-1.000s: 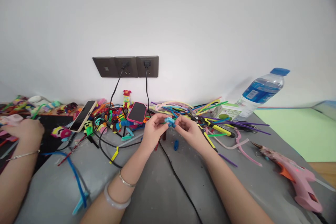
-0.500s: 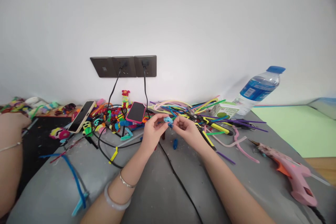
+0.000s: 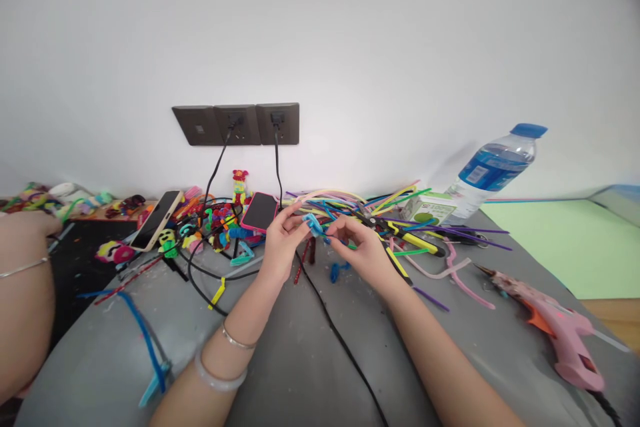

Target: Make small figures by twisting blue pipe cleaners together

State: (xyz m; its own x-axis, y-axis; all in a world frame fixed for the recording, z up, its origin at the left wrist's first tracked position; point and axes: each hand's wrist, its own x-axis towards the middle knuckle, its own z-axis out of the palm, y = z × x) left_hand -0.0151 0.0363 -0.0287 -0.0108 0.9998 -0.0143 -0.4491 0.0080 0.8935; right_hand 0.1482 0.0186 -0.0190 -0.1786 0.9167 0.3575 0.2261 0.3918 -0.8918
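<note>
A folded, seemingly unfinished blue strip (image 3: 313, 223) is pinched by the left hand (image 3: 282, 242), the narrowed right hand's (image 3: 361, 250) hold unclear.

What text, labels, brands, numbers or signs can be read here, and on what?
None can be read well enough to quote.
Bottle: blue label with a barcode-like patch and white marks, too blurred.
White-and-green box: printing, too small and blurred.
Yellow cable tag: no legible writing.
</note>
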